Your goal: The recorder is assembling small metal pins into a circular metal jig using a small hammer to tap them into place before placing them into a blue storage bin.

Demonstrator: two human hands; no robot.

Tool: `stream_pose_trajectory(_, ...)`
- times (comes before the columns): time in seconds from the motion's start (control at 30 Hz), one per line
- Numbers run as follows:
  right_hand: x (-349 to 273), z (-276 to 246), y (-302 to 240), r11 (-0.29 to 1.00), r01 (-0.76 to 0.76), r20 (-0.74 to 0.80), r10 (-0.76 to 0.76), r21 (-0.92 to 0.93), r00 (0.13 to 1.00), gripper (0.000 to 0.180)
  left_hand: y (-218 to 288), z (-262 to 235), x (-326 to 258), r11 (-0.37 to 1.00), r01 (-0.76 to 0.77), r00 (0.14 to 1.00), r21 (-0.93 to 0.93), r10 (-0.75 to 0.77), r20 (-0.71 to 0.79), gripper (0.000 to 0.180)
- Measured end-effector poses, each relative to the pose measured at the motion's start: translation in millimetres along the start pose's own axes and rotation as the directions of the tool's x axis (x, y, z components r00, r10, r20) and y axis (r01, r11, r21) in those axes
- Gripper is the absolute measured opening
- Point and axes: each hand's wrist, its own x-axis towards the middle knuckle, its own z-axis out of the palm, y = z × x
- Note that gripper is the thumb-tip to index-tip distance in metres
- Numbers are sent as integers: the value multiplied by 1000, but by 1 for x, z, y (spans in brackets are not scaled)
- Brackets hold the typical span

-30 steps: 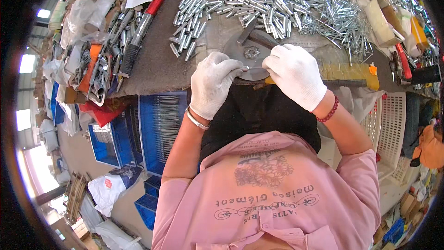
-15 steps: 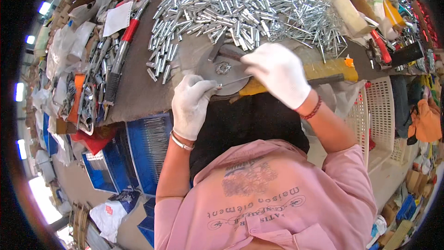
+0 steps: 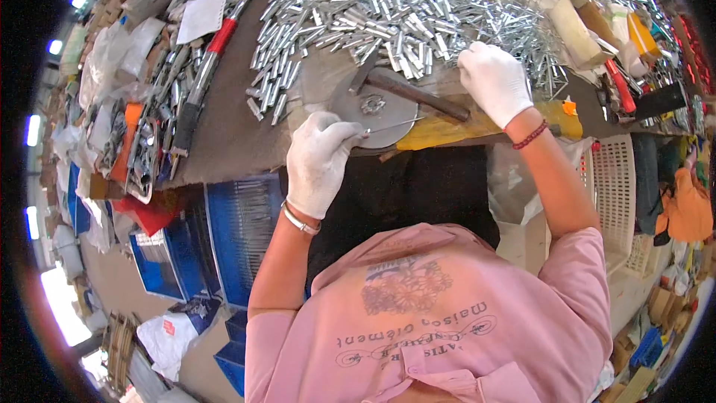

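My left hand, in a white glove, pinches a thin metal pin at the near edge of the bench. The pin points right across the rim of a round grey metal disc. A hammer with a dark handle lies slanted over the disc. My gloved right hand rests farther back on the right, fingers curled down into a heap of thin silver pins. What it grips is hidden. A big pile of short silver metal tubes covers the bench behind the disc.
Red-handled long tools and mixed metal parts lie at the left of the bench. Blue bins stand below the bench edge on the left. A white plastic basket hangs at the right. A yellow pad lies under the hammer handle.
Both hands left the disc. The right hand went back and right into the pin heap; the left hand drew toward me, now holding a thin pin.
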Motion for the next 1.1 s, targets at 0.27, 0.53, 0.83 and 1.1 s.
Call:
stream_pose_trajectory(0.27, -23, -69, -98, 516, -16, 53, -57, 856, 997, 7, -8, 3, -10, 999, 49, 999, 18, -49, -14, 19)
stream_pose_trajectory(0.53, -20, -38, -133, 572, 277, -245, -135, 772, 960, 10, -7, 5, -9, 998, 62, 998, -6, -62, -15, 20)
stream_pose_trajectory(0.83, -18, -35, -139, 541, 219, -207, -84, 812, 975, 7, -9, 5, -10, 999, 48, 999, 19, -48, -14, 15)
stream_pose_trajectory(1.1, -22, -29, -141, 554, 250, -261, -61, 794, 963, 7, -8, 5, -9, 999, 54, 998, -1, -54, -6, 14)
